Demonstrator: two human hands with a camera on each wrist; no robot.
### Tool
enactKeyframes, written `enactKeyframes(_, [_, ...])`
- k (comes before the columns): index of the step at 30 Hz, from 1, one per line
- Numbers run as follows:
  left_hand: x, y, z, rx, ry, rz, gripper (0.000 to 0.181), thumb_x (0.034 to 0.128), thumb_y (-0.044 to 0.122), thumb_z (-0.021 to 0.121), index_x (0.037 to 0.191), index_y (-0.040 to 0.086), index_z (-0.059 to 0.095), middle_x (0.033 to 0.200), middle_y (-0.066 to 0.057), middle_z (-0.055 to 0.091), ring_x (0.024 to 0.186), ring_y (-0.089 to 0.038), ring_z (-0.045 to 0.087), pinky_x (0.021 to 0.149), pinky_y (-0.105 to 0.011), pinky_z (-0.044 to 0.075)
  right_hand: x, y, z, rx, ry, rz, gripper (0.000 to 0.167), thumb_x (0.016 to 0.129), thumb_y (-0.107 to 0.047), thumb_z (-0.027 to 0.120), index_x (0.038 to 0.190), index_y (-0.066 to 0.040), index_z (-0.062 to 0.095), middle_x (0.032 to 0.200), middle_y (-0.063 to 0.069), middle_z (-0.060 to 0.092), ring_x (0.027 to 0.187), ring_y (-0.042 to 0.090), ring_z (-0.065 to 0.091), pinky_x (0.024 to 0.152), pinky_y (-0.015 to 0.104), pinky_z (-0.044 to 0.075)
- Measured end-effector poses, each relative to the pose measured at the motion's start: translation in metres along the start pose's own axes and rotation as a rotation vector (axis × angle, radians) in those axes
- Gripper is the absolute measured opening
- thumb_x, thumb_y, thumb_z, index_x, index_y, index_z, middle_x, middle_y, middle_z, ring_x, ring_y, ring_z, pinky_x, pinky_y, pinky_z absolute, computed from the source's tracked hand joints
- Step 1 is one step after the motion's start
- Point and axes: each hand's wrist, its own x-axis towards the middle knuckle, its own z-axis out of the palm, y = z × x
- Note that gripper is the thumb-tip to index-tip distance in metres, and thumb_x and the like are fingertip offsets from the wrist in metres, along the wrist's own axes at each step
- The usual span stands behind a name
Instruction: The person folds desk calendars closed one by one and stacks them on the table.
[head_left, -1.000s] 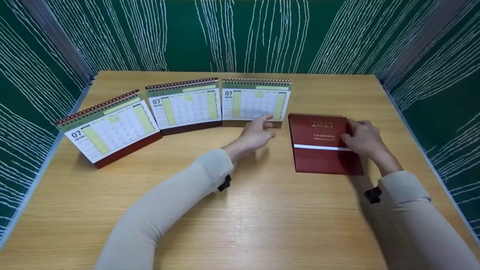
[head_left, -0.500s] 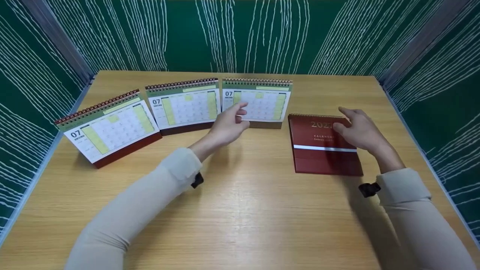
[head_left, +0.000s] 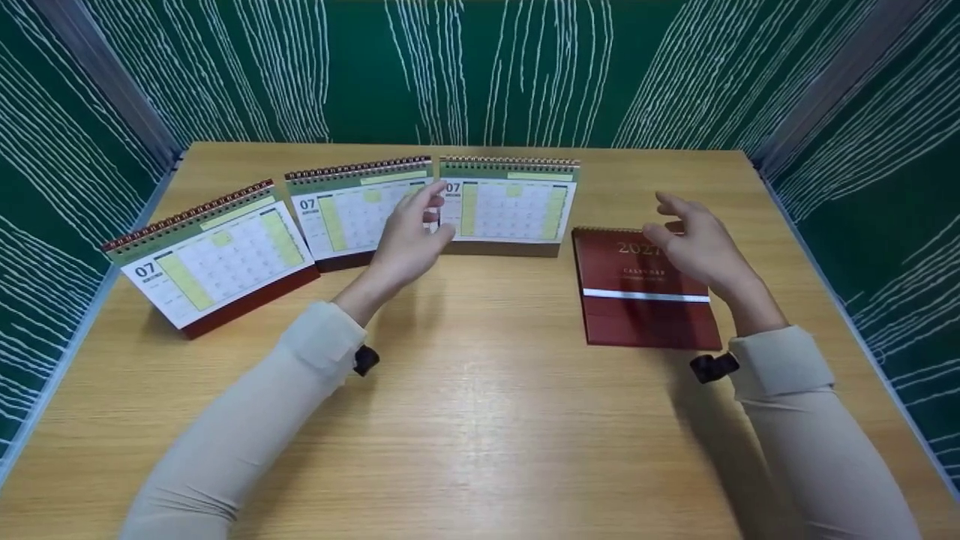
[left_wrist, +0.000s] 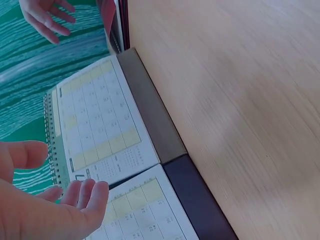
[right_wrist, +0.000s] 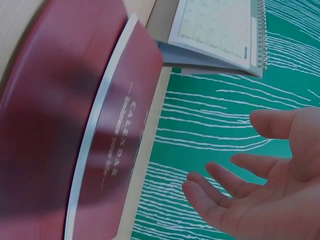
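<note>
A dark red 2027 desk calendar [head_left: 637, 322] lies flat on the right side of the table, a white band across its cover. Above its upper right part hovers my right hand [head_left: 701, 244], fingers loosely bent and holding nothing; the right wrist view shows a gap between hand and cover. My left hand [head_left: 411, 236] is in the air before the middle standing calendar [head_left: 341, 217] and the standing calendar on the right [head_left: 514, 210], its fingers relaxed around nothing. Both calendars show page 07, as does the tilted standing calendar [head_left: 217, 262] at the left.
The wooden table [head_left: 480, 420] carries all the calendars. Green walls [head_left: 525, 67] with white wavy lines enclose its back and sides. The three standing calendars form a curved row along the left and back.
My left hand has moved left, away from the right standing calendar. My right hand has let go of the red calendar's right edge and lifted slightly up and left.
</note>
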Motion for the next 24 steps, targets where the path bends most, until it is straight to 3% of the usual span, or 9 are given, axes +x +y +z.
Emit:
enactKeyframes(5, [0.001,-0.008,-0.004,0.009,0.045,0.002,0.066,0.1039,0.010,0.064,0.164,0.018,0.039,0.151,-0.007,0.051,0.135,-0.025,0.052,0.107,-0.033,0.051,0.002,-0.011,0.005,0.044,0.000,-0.020,0.074,0.111,-0.043,0.051,0.171,-0.014,0.020,0.169,0.023,0.032,0.150,0.047,0.039,0.117,0.067,0.039])
enactKeyframes(12, [0.002,-0.013,-0.005,0.025,0.049,-0.016,0.069,0.1040,0.013,0.063,0.167,0.019,0.035,0.154,-0.008,0.047,0.136,-0.025,0.051,0.108,-0.037,0.050,0.007,-0.025,0.015,0.144,0.001,-0.048,0.074,0.111,-0.047,0.048,0.172,-0.018,0.019,0.168,0.019,0.036,0.151,0.043,0.040,0.119,0.064,0.037])
enactKeyframes(19, [0.007,-0.019,-0.001,0.028,0.055,-0.031,0.072,0.1042,0.014,0.063,0.168,0.019,0.032,0.155,-0.007,0.047,0.136,-0.023,0.050,0.108,-0.036,0.050,0.017,-0.036,0.031,0.305,-0.022,-0.021,0.072,0.111,-0.049,0.045,0.172,-0.021,0.018,0.169,0.015,0.034,0.149,0.037,0.040,0.122,0.061,0.034])
enactKeyframes(24, [0.008,-0.023,0.003,0.001,0.057,-0.033,0.074,0.1033,0.015,0.064,0.169,0.021,0.031,0.155,-0.006,0.045,0.135,-0.022,0.049,0.105,-0.035,0.050,0.025,-0.044,0.037,0.405,-0.048,0.018,0.069,0.113,-0.047,0.040,0.172,-0.022,0.018,0.171,0.013,0.032,0.148,0.033,0.040,0.125,0.052,0.033])
